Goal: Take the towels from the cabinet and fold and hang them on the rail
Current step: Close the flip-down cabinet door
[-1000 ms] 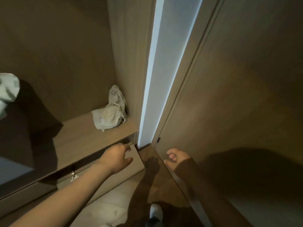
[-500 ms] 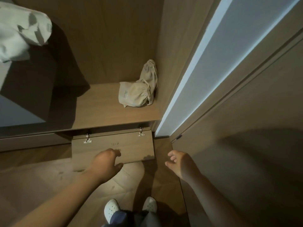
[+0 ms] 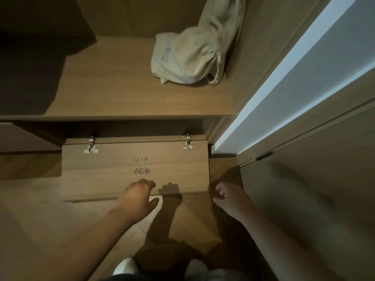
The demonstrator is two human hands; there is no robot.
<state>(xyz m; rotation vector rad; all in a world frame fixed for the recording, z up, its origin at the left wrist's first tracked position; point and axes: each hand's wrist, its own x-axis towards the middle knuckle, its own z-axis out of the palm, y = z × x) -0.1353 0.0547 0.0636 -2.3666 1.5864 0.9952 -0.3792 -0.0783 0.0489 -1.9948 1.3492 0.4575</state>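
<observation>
Person's standing over the low cabinet w/ the flap door [image 3: 135, 169] swung down/open on its two hinges [image 3: 91, 148]. Left hand [image 3: 138, 196] is on the flap's front edge, fingers curled over it, looks like a grip but can't tell 100%. Right hand [image 3: 231, 196] hangs loose beside the flap, empty, fingers half-curled, touching nothing. No towels visible imo, the compartment behind the flap is dark. Only cloth in view is a beige drawstring bag [image 3: 188, 57] on the shelf [image 3: 121, 94] above. Risk: flap slips from that one-hand hold and drops, or the bag gets grabbed by mistake.
</observation>
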